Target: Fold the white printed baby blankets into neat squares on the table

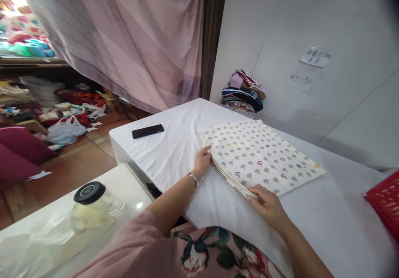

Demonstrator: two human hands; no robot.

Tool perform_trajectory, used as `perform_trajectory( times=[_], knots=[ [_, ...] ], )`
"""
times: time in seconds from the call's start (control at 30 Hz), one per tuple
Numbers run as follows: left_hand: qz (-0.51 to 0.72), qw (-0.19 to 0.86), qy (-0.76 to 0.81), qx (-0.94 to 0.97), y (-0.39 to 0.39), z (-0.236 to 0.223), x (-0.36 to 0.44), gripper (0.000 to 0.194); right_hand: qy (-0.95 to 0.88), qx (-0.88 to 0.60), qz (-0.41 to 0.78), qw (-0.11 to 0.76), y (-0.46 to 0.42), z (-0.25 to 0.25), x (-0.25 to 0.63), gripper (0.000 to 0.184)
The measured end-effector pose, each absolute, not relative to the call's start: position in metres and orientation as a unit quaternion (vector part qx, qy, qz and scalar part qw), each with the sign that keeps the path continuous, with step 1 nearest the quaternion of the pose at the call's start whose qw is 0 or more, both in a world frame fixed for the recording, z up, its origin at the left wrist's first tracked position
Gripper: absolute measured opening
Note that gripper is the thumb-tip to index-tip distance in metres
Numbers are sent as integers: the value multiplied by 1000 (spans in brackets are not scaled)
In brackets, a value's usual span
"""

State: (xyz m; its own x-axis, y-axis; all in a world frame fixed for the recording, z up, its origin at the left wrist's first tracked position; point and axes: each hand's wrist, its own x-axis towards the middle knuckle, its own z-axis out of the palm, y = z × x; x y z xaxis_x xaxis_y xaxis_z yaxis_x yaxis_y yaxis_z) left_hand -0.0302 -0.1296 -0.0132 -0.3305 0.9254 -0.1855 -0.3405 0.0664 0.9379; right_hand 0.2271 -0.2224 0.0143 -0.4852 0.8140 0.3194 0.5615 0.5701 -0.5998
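A folded cream cloth [249, 153] printed with small grey mushrooms and a few coloured ones lies on a white-covered table [174, 161]. Its several layers show along the near edge. My left hand [203, 161] pinches that edge near the left corner, with a metal bracelet at the wrist. At the near right corner my right hand [268, 205] grips the layers, thumb and fingers closed on them. The cloth's far side rests flat on the table.
A black phone [148, 131] lies at the table's left. Folded fabrics [242, 95] are stacked by the wall, and a red basket [385, 199] stands at right. A lidded glass jar [92, 207] sits on a lower white surface at left. A pink curtain [149, 41] hangs behind.
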Motion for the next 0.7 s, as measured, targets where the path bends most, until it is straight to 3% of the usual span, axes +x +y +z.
perform_trajectory(
  times=[0.13, 0.5, 0.7],
  knots=[
    [605, 518, 540, 273, -127, -15, -32, 19, -844, -407, 208, 280, -222, 12, 227, 19],
    [558, 562, 548, 269, -132, -3, -40, 13, -867, -413, 241, 141, -228, 19, 217, 18],
    [549, 566, 548, 280, -128, -6, -42, 9, -854, -442, 252, 107, -231, 22, 210, 18]
  ],
)
